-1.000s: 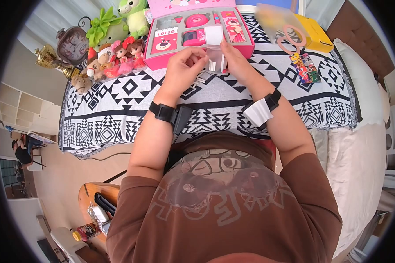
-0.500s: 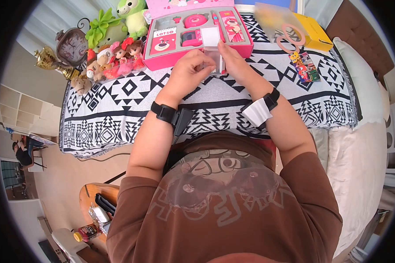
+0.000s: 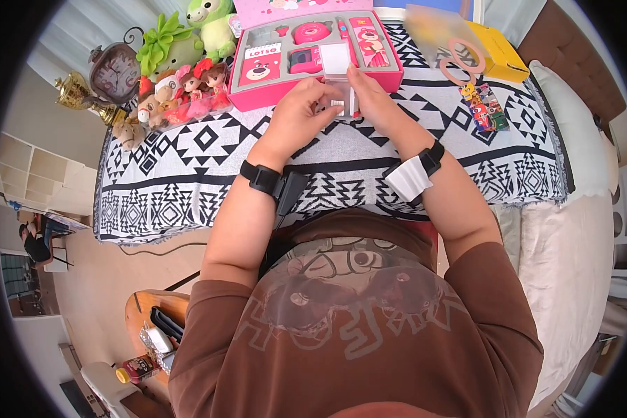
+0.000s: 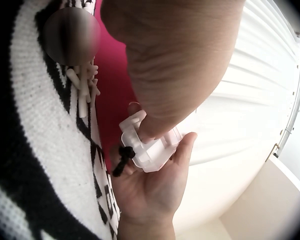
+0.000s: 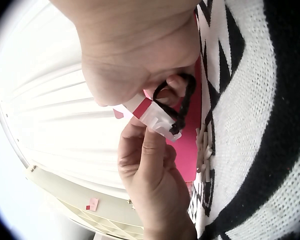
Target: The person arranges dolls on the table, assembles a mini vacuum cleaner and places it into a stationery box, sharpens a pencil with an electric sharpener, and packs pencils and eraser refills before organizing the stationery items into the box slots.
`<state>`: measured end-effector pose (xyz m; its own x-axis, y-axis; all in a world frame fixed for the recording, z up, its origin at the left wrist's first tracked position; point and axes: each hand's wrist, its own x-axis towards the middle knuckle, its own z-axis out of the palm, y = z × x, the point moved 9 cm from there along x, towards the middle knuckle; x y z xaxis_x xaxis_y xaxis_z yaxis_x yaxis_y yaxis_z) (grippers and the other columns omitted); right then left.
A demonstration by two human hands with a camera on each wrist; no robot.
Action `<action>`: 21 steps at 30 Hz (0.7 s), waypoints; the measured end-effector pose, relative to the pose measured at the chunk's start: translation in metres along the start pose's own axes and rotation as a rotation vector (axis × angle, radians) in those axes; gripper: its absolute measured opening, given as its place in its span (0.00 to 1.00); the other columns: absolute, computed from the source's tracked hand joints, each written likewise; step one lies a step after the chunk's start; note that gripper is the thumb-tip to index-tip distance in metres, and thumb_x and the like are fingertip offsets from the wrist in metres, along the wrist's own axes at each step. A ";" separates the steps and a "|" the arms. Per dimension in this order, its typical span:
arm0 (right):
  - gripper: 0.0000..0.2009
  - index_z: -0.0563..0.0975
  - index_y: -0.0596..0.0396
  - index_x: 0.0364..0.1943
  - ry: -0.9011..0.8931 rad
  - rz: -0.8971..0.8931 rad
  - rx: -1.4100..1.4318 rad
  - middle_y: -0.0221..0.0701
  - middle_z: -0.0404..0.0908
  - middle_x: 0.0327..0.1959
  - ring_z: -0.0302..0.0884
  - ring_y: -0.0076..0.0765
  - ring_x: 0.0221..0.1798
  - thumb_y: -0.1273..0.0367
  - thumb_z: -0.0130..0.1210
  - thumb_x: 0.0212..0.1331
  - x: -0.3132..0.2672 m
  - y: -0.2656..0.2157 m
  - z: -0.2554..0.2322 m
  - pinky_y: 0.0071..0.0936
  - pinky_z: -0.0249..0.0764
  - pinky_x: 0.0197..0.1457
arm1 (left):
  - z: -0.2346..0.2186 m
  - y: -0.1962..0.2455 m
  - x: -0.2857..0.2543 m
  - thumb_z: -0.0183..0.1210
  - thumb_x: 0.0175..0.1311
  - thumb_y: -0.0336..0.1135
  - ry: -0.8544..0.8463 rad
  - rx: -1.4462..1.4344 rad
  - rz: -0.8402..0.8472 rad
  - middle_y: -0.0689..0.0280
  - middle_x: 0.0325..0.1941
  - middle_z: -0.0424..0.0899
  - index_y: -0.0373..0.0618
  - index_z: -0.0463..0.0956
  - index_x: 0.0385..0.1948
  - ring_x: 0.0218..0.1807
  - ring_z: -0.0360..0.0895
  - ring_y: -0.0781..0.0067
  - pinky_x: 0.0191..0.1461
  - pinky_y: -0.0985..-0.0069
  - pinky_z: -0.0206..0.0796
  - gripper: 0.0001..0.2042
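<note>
My right hand (image 3: 375,103) grips a small clear plastic box (image 4: 152,157) in front of the pink gift set, with the box's white flap (image 3: 334,58) standing up. My left hand (image 3: 296,117) is at the box's opening, fingers bent and a fingertip dipping inside in the left wrist view. I cannot tell whether those fingers pinch anything. Short white sticks (image 3: 337,104) show by the left thumb. More white sticks (image 5: 205,152) lie in a loose pile on the cloth. A black cord loop (image 5: 191,90) hangs by the right fingers and the box.
The pink gift box (image 3: 247,101) is open behind the hands, holding a notepad (image 3: 260,66) and pink stationery. Dolls and plush toys (image 3: 181,94) stand left of it. To the right are pink rings (image 3: 456,73), a yellow box (image 3: 501,56) and colourful small packs (image 3: 482,108).
My left thumb and fingers, closed together above the box a second ago, have shifted right and spread apart at its opening. The box and its flap have moved slightly left in the right hand.
</note>
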<state>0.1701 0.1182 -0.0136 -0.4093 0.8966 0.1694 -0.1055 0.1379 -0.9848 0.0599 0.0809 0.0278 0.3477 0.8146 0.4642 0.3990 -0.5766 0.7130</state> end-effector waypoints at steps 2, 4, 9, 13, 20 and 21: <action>0.29 0.74 0.62 0.53 0.002 0.012 0.013 0.30 0.78 0.47 0.72 0.22 0.49 0.49 0.33 0.74 0.000 0.001 0.000 0.23 0.69 0.55 | 0.001 -0.003 0.000 0.66 0.54 0.28 -0.012 0.011 -0.003 0.68 0.29 0.68 0.44 0.81 0.35 0.28 0.67 0.76 0.32 0.78 0.62 0.08; 0.29 0.74 0.61 0.53 -0.001 -0.042 0.012 0.30 0.78 0.46 0.73 0.23 0.49 0.49 0.33 0.75 0.000 -0.003 0.001 0.23 0.69 0.55 | 0.002 -0.005 0.000 0.66 0.54 0.27 -0.022 0.017 0.004 0.70 0.30 0.68 0.43 0.81 0.36 0.28 0.65 0.79 0.31 0.80 0.61 0.08; 0.29 0.74 0.61 0.53 0.000 -0.031 0.008 0.31 0.79 0.46 0.73 0.23 0.49 0.49 0.32 0.75 -0.001 -0.002 0.000 0.23 0.69 0.55 | 0.003 -0.004 0.000 0.66 0.55 0.26 -0.032 0.022 0.029 0.71 0.32 0.68 0.42 0.81 0.37 0.28 0.63 0.83 0.31 0.82 0.59 0.08; 0.29 0.74 0.62 0.53 0.006 0.020 -0.006 0.31 0.79 0.46 0.73 0.23 0.48 0.48 0.33 0.74 -0.003 -0.006 0.002 0.23 0.70 0.54 | 0.003 -0.003 -0.001 0.66 0.55 0.26 -0.038 0.033 0.047 0.71 0.31 0.67 0.43 0.81 0.37 0.28 0.63 0.82 0.32 0.82 0.59 0.08; 0.30 0.74 0.63 0.52 0.018 0.058 -0.036 0.31 0.79 0.46 0.73 0.21 0.48 0.47 0.33 0.74 -0.001 0.000 -0.001 0.22 0.70 0.52 | 0.002 0.003 -0.001 0.65 0.54 0.25 -0.022 0.059 0.054 0.71 0.31 0.67 0.44 0.79 0.41 0.27 0.62 0.82 0.31 0.82 0.58 0.12; 0.30 0.74 0.62 0.52 0.030 0.028 -0.005 0.31 0.79 0.46 0.74 0.21 0.47 0.47 0.33 0.74 -0.002 -0.003 0.000 0.21 0.71 0.52 | 0.002 0.005 -0.001 0.65 0.54 0.25 -0.022 0.059 0.054 0.71 0.31 0.67 0.44 0.79 0.41 0.27 0.62 0.82 0.31 0.82 0.58 0.12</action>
<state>0.1709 0.1157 -0.0105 -0.3843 0.9124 0.1410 -0.0897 0.1152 -0.9893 0.0630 0.0773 0.0297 0.3880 0.7813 0.4890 0.4282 -0.6226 0.6550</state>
